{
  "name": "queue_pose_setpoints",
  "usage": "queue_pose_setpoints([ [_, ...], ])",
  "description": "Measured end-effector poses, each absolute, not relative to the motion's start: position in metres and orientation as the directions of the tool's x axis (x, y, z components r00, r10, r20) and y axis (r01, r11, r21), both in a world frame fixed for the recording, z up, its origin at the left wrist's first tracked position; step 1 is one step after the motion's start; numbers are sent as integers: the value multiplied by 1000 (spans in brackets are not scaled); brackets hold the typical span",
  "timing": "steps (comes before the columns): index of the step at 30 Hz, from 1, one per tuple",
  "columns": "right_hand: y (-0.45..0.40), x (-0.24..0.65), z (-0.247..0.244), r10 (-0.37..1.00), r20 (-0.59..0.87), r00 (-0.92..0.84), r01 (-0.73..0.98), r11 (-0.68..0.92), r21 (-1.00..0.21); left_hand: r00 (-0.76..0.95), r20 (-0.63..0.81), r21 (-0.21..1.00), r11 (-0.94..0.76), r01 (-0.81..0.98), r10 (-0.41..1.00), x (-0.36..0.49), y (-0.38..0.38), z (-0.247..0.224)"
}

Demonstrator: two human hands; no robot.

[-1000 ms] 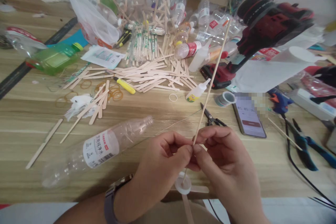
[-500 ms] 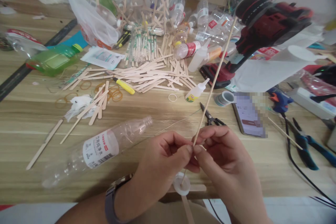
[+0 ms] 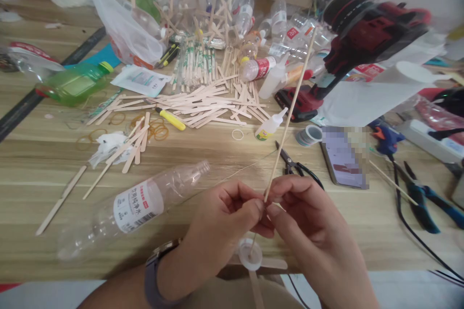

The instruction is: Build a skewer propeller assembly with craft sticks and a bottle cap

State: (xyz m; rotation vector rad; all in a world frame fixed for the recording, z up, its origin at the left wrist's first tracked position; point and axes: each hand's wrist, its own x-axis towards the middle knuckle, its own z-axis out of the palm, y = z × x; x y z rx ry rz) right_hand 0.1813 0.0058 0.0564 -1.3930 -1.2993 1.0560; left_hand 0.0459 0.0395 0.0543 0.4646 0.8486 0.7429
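Note:
A thin wooden skewer (image 3: 290, 116) slants up and to the right between my two hands. My left hand (image 3: 232, 217) pinches it low down with thumb and fingers. Close against it, my right hand (image 3: 308, 222) has its thumb and fingertips closed on the same stretch of the skewer. Below the fingers, the skewer's lower end meets a round whitish plastic cap (image 3: 251, 254). Flat wooden sticks (image 3: 273, 263) reach out from under the cap at the table's near edge. Fingers partly hide the gripped part.
An empty clear bottle (image 3: 139, 205) lies left of my hands. Black scissors (image 3: 295, 161), a glue bottle (image 3: 270, 124) and a phone (image 3: 340, 159) lie beyond. A red cordless drill (image 3: 362, 43) stands at right, near blue-handled pliers (image 3: 424, 198). Several craft sticks (image 3: 203, 104) are heaped behind.
The skewer's upper end has shifted a little left and down. Both hands remain at nearly the same place, still pinching it, and more of the scissors' handles shows.

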Motion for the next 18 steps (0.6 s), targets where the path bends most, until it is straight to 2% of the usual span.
queue_pose_setpoints([
  [7,6,178,58,992,22,123,215,-5,-977,438,-497,638,658,-401,749,46,41,52],
  [13,7,176,59,992,-43,119,193,-65,-979,440,-500,626,663,-411,746,46,40,54],
  [18,5,170,63,978,-89,188,166,-120,-979,439,-504,630,664,-403,744,47,40,56],
])
